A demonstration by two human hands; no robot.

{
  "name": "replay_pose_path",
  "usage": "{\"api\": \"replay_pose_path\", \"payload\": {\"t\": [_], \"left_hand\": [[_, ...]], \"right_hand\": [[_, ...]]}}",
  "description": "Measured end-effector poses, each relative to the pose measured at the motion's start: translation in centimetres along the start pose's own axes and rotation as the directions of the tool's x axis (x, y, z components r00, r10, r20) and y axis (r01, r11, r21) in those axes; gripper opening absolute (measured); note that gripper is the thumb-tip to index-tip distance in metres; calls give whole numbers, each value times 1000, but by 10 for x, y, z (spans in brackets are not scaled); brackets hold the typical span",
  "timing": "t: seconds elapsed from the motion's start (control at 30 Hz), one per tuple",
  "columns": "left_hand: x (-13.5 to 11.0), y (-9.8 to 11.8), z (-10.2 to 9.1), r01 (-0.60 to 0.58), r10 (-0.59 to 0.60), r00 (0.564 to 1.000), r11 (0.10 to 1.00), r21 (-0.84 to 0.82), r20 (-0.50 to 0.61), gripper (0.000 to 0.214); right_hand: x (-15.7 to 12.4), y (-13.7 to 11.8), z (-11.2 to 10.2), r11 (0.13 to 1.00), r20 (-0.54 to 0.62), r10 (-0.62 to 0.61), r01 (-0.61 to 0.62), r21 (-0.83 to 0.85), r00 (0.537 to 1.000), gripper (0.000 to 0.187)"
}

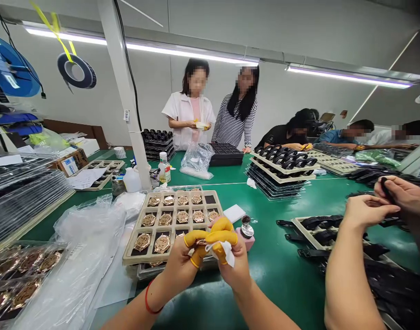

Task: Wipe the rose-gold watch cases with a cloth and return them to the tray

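Two bare hands, with yellow covers on the fingertips, meet in front of the body above a glossy green table. The left hand is bent nearly closed, its thumb and fingers pinching a small metallic-looking object, which the fingers mostly hide, so I cannot tell its full shape. The right hand is also curled closed; it grips a thin white cloth, whose corner hangs down, and its fingers press near the same object. A thin red cord bracelet goes around the left wrist.

Just behind the hands is a beige compartment tray with round rose-gold watch cases — they lie on dark lining, one in each filled compartment. Beside the right hand stands a pink square bottle with a round silver top, and near it lies a flat white block.

To the left, a crumpled clear plastic bag rests near the tray. On the right side, a co-worker's two hands hold a black strap — above a beige tray of black straps.
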State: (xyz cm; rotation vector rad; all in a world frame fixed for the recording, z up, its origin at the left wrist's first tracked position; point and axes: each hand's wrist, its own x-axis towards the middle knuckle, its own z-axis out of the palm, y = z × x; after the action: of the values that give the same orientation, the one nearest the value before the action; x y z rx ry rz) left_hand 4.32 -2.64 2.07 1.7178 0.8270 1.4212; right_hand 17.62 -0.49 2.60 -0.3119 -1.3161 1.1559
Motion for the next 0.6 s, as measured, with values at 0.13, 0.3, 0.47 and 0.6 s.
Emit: {"api": "replay_pose_path", "payload": {"t": [0.13, 0.3, 0.47, 0.6], "left_hand": [[4, -3, -15, 56, -41, 993, 988, -145, 107, 27], [5, 5, -38, 464, -355, 804, 876, -132, 476, 44], [0, 16, -35, 576, -419, 671, 814, -73, 611, 54], [3, 42, -36, 360, -325, 789, 932, 36, 522, 50]], "right_hand": [[-4, -4, 4, 999, 190, 25, -32, 32, 981, 15], [-2, -15, 4, 971, 400, -110, 184, -152, 910, 18], [-5, -33, 3, 972, 526, -44, 158, -174, 850, 33], [-4, -50, -3, 905, 467, 115, 101, -413, 877, 52]]}}
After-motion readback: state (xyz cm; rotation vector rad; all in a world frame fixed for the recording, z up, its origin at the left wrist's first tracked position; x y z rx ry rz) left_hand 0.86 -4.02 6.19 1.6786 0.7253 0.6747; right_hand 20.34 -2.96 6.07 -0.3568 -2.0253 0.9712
